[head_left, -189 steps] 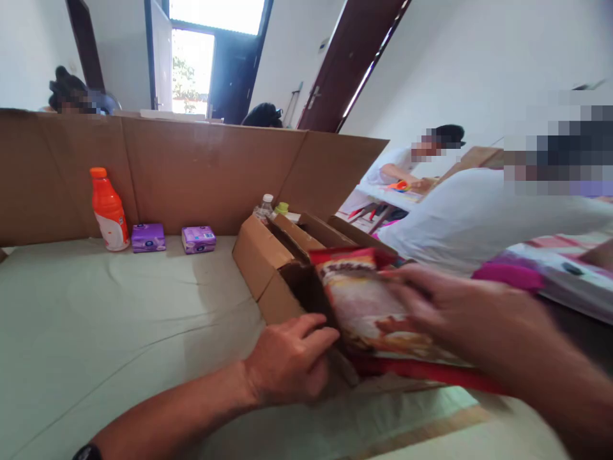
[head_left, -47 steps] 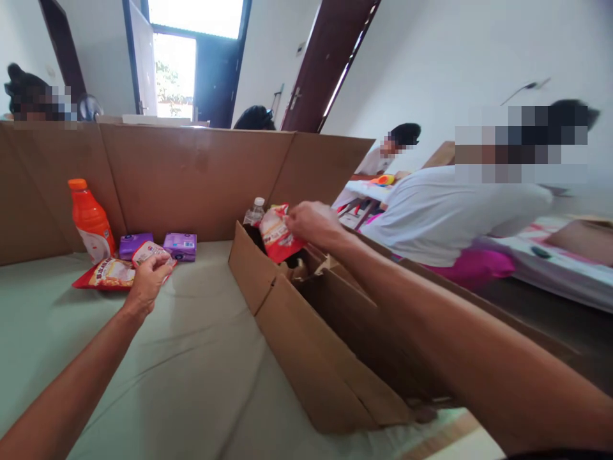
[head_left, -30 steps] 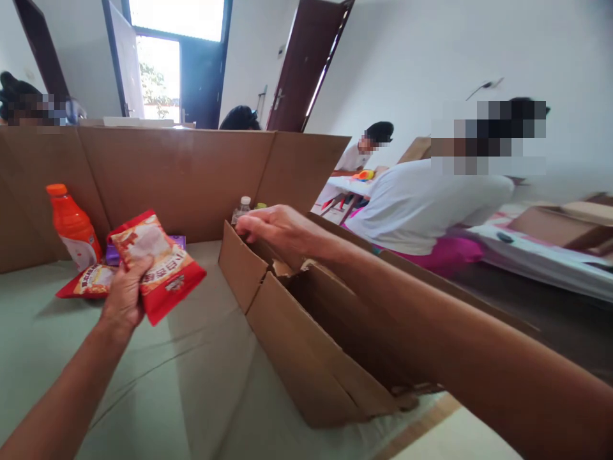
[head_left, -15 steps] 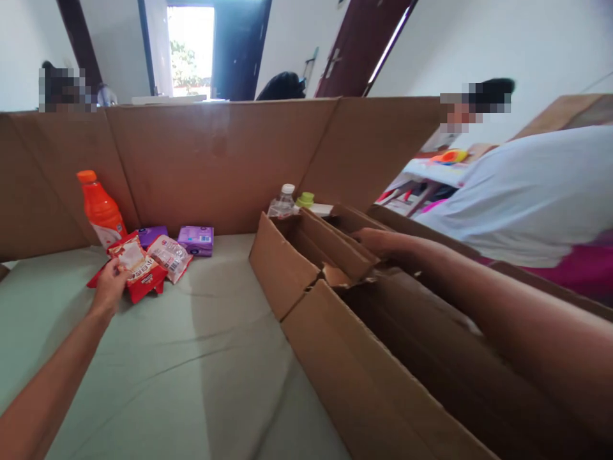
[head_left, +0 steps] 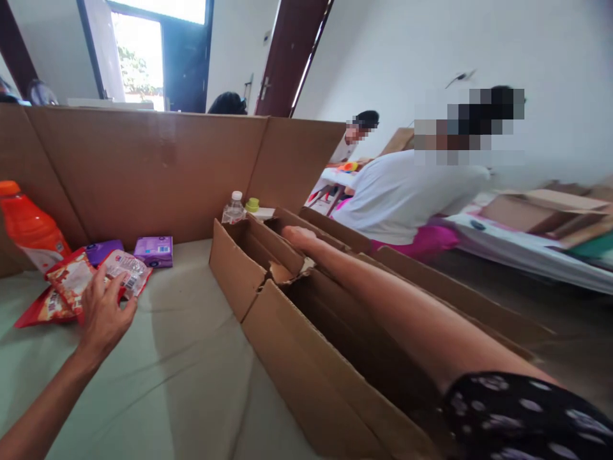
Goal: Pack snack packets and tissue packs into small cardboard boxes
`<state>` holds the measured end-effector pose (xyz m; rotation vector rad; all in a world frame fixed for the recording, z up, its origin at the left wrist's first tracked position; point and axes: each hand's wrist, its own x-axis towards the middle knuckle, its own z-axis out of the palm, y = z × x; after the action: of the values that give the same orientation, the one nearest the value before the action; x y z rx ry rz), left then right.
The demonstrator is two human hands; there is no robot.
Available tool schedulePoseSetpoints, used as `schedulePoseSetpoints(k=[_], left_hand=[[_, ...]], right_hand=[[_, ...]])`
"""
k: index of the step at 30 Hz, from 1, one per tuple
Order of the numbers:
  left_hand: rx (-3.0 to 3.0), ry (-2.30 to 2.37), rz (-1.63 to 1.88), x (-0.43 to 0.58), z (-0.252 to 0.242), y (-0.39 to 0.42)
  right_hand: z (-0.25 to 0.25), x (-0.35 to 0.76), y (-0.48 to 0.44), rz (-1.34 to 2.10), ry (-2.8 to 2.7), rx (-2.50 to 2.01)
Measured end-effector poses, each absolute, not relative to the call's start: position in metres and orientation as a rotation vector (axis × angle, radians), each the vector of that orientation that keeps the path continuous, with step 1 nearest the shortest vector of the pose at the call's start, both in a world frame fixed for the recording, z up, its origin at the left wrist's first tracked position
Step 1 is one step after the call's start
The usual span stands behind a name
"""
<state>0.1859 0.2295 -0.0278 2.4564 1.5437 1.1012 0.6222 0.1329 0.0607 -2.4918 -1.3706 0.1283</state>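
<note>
My left hand [head_left: 106, 305] lies over the snack packets with its fingers spread, its fingertips at the clear-and-red packet [head_left: 128, 268]. Under and beside it are red-and-white snack packets [head_left: 52, 305]. An orange bottle [head_left: 36, 230] leans behind them, near two purple packs, one [head_left: 154, 251] fully in sight and the other [head_left: 103, 251] partly covered. My right hand [head_left: 299, 237] reaches into a far compartment of the cardboard box [head_left: 306, 358]. Its fingers point down and are hidden, so what they hold, if anything, does not show.
A cardboard panel [head_left: 158, 172] stands along the back of the cloth-covered table [head_left: 191, 358]. A clear bottle [head_left: 234, 208] with a white cap and a green-capped item [head_left: 252, 204] stand behind the box. Two people work at tables on the right.
My view has turned right. My left hand has let go of the red-and-white snack packet and spread its fingers, shifting toward the clear-and-red one. My right hand stays at the far compartment.
</note>
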Motion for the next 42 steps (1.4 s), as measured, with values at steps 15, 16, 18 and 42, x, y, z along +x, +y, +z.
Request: schedulePoseSetpoints(k=[15,16,18,42], left_hand=[[2.438,1.21,0.931,0.171,-0.048,0.184],[2.424,1.216,0.913,0.168,-0.054,0.182],[2.384,1.229,0.894,0.162,-0.063,0.179],[2.21,1.804,1.108,0.022,-0.089,0.162]], right_hand=[[0.19,0.546,0.105,-0.027,-1.247,-2.248],[0.186,0.53,0.113,0.088,-1.328,-2.157],[0.172,0.491,0.133,0.298,-1.581,-2.041],[0.103,0.328,0.184,0.574,-2.369,-1.525]])
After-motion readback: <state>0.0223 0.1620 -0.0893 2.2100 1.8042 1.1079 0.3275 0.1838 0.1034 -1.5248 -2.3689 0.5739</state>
